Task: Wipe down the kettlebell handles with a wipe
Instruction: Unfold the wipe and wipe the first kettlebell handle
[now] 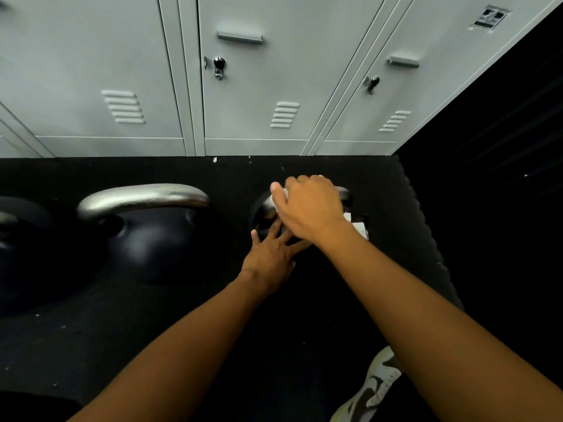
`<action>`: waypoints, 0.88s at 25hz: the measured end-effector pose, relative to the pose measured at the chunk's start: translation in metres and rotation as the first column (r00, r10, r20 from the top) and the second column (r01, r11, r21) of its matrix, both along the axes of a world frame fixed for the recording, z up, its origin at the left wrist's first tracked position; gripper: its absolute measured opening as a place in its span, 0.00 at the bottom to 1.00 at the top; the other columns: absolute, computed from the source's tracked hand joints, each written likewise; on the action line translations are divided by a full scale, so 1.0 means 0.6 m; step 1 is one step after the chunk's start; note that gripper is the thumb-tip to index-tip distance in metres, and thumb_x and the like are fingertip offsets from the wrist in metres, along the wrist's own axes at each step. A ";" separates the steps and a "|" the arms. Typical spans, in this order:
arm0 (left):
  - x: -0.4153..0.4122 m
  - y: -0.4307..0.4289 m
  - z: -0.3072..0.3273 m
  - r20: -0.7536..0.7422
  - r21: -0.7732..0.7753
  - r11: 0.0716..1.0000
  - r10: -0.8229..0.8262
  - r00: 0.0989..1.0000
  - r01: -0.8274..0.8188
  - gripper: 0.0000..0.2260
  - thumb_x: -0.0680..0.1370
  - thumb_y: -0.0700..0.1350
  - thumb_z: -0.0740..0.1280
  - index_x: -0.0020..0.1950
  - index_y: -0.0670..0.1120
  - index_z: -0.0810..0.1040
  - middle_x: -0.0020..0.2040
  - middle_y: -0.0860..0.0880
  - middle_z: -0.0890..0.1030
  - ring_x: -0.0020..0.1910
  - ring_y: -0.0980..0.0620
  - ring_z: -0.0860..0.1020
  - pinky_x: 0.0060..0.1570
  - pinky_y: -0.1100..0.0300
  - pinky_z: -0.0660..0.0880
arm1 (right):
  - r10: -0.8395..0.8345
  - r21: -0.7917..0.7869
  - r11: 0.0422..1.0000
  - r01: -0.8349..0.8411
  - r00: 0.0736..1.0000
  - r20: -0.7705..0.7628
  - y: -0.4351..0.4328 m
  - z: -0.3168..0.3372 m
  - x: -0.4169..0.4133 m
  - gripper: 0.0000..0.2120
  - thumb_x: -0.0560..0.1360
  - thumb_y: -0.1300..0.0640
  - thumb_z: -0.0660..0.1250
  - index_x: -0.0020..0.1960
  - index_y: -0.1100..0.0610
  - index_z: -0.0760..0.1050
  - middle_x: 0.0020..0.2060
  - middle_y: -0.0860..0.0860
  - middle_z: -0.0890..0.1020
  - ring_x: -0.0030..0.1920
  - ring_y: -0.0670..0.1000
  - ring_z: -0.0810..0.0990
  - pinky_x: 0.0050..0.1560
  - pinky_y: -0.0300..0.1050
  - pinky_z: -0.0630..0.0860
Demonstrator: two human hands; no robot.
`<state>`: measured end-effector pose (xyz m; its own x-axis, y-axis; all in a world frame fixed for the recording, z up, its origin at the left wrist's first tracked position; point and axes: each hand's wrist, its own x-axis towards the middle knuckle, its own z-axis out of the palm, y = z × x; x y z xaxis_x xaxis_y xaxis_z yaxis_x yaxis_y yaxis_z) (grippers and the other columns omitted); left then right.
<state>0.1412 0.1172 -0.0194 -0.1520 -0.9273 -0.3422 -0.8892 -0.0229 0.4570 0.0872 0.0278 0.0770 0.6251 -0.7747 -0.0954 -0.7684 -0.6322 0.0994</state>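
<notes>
Three black kettlebells with steel handles stand on the black floor mat. My right hand [310,205] curls over the handle [345,194] of the right kettlebell, pressing a white wipe [285,193] round it; a white scrap shows below the wrist. My left hand [271,254] lies flat with spread fingers on that kettlebell's dark body, under the right hand. The middle kettlebell [158,236] shows its whole silver handle [143,197]. A third kettlebell [12,226] is cut off at the left edge.
Grey metal lockers [249,86] with keyed latches stand right behind the kettlebells. The rubber mat [182,330] ends in a jagged edge on the right. A white and dark sneaker [374,388] is at the bottom right.
</notes>
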 end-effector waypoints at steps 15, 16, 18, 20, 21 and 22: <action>-0.013 0.012 -0.027 -0.167 0.034 0.950 0.311 0.936 -0.310 0.31 0.80 0.52 0.63 0.81 0.48 0.56 0.80 0.42 0.58 0.78 0.42 0.58 0.76 0.39 0.57 | 0.315 -0.021 0.944 -0.330 0.915 -0.251 0.046 -0.023 0.016 0.19 0.79 0.47 0.58 0.66 0.54 0.74 0.62 0.54 0.77 0.65 0.58 0.72 0.71 0.57 0.60; -0.012 0.008 -0.025 -0.087 -0.003 0.972 0.233 0.969 -0.234 0.31 0.81 0.53 0.61 0.81 0.49 0.54 0.80 0.42 0.56 0.79 0.42 0.55 0.76 0.38 0.55 | 0.382 -0.039 0.914 -0.404 0.888 -0.256 0.047 -0.029 -0.003 0.20 0.78 0.48 0.60 0.68 0.53 0.73 0.65 0.53 0.75 0.68 0.59 0.70 0.75 0.58 0.56; -0.015 0.005 -0.015 0.067 -0.025 0.995 0.098 0.993 -0.097 0.28 0.84 0.51 0.58 0.81 0.49 0.50 0.81 0.42 0.52 0.79 0.39 0.49 0.74 0.33 0.55 | 0.466 -0.142 0.863 -0.485 0.872 -0.150 0.037 -0.034 -0.042 0.23 0.77 0.51 0.62 0.71 0.51 0.72 0.69 0.53 0.74 0.72 0.59 0.68 0.76 0.59 0.51; -0.011 0.001 -0.001 0.101 -0.038 0.999 0.042 0.994 -0.039 0.27 0.84 0.48 0.57 0.82 0.51 0.50 0.81 0.43 0.50 0.79 0.38 0.47 0.72 0.30 0.56 | 0.440 -0.196 0.873 -0.446 0.895 -0.077 0.024 -0.030 -0.058 0.21 0.79 0.50 0.60 0.71 0.50 0.72 0.67 0.53 0.76 0.70 0.58 0.71 0.77 0.60 0.50; -0.007 0.001 0.000 0.065 -0.018 0.999 0.032 0.997 -0.031 0.28 0.84 0.48 0.58 0.81 0.52 0.50 0.81 0.46 0.49 0.79 0.39 0.46 0.72 0.29 0.55 | 0.363 -0.189 0.910 -0.369 0.929 -0.066 0.019 -0.024 -0.050 0.20 0.80 0.49 0.57 0.69 0.50 0.74 0.64 0.53 0.78 0.67 0.57 0.73 0.77 0.60 0.51; -0.005 0.001 0.000 0.020 0.006 1.000 0.029 0.999 -0.029 0.28 0.84 0.48 0.59 0.81 0.54 0.51 0.82 0.48 0.49 0.79 0.40 0.44 0.72 0.29 0.53 | 0.267 -0.172 0.946 -0.274 0.962 -0.061 0.018 -0.018 -0.032 0.19 0.81 0.47 0.55 0.66 0.52 0.76 0.59 0.54 0.80 0.63 0.57 0.76 0.77 0.60 0.52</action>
<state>0.1384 0.1178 -0.0192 -0.1185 -0.9289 -0.3508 -0.8969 -0.0514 0.4392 0.0682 0.0385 0.0662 0.8122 -0.5834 0.0019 -0.5648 -0.7854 0.2533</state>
